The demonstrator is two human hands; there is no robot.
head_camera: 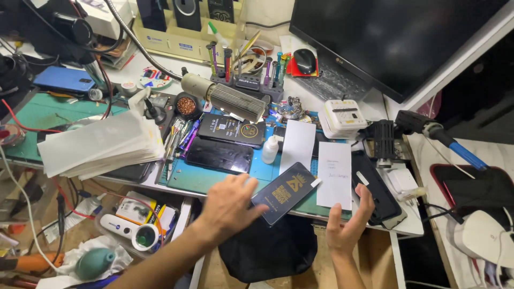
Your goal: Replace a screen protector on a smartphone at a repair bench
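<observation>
the left hand (229, 206) lies open with fingertips on the dark packet (284, 192) at the mat's (193, 179) front edge, the right hand (350, 222) open just beside it; i'd pinch it by both edges, not the face.

Phone repair workbench: screwdriver rack (243, 67), dismantled phones (219, 155), green work mat (187, 179).

Bright, even overhead light fills a cluttered bench; soft shadows, mild glare on the glossy black phone screen (219, 155), slight motion blur on the left hand (227, 206), wide-angle bending at edges.
</observation>
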